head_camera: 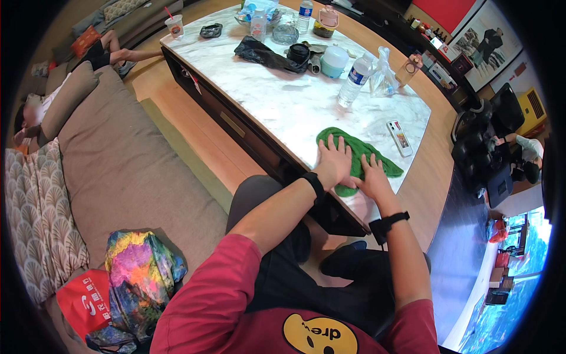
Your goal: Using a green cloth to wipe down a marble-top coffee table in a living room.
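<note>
A green knitted piece point(376, 155) lies flat near the close corner of the marble-topped coffee table point(274, 108). My left hand point(334, 161) rests palm down on its left part, fingers spread. My right hand point(372, 175) also lies on it, just to the right, with the fingers apart. The two thumbs meet or nearly meet over the knit. Both hands cover part of the piece, and its exact shape is hidden there. A phone in a printed case point(399, 138) lies right of the knit, apart from it.
Farther back stand a water bottle point(355, 79), a clear plastic bag point(384, 77), a white-and-teal jar point(334, 62) and a black plastic bag point(265, 55). A drink cup point(175, 27) is at the far left corner. Another person point(48, 99) lies on the sofa point(132, 146).
</note>
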Demonstrator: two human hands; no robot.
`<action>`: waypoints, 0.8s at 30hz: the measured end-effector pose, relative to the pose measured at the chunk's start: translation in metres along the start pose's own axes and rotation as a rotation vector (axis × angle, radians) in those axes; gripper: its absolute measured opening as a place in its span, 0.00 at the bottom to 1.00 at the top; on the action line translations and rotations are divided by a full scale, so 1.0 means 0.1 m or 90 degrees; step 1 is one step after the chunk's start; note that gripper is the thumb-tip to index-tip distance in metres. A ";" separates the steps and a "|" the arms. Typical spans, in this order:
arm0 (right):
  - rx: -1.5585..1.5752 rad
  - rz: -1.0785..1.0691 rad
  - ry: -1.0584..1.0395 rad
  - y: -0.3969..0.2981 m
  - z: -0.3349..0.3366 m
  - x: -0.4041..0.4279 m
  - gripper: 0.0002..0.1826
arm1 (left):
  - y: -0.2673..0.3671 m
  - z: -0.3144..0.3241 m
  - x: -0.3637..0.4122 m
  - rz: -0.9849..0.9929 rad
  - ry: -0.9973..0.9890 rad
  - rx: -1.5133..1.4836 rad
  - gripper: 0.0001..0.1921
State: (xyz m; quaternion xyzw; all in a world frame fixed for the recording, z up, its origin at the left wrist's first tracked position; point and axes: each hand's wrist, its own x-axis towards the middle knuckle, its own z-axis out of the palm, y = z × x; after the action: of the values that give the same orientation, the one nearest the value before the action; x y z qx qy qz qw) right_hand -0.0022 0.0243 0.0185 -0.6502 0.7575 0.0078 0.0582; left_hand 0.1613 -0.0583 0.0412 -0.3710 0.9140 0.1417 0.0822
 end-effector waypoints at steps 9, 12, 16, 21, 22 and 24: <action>-0.007 -0.143 -0.058 -0.19 -0.15 0.69 0.53 | -0.45 -0.07 0.25 -0.062 0.020 -0.070 0.72; 0.105 -0.154 0.025 -0.12 0.06 0.59 0.49 | -0.52 -0.01 0.24 -0.039 0.050 -0.051 0.71; 0.144 -0.168 0.077 -0.17 0.11 0.40 0.43 | -0.53 0.01 0.21 0.020 0.064 -0.036 0.68; 0.174 -0.204 0.061 -0.06 0.03 0.16 0.42 | -0.31 0.07 0.15 0.064 0.075 0.001 0.68; 0.164 -0.201 0.050 -0.03 0.02 0.11 0.42 | -0.22 0.08 0.13 0.063 0.071 0.015 0.68; 0.154 -0.193 0.029 0.02 -0.01 0.02 0.42 | -0.10 0.10 0.10 0.069 0.067 0.016 0.68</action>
State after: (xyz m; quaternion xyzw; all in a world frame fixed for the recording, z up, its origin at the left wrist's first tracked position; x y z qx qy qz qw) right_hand -0.0045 0.0230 0.0190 -0.7451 0.6475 -0.1069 0.1188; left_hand 0.1619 -0.0682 0.0270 -0.3270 0.9375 0.1149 0.0311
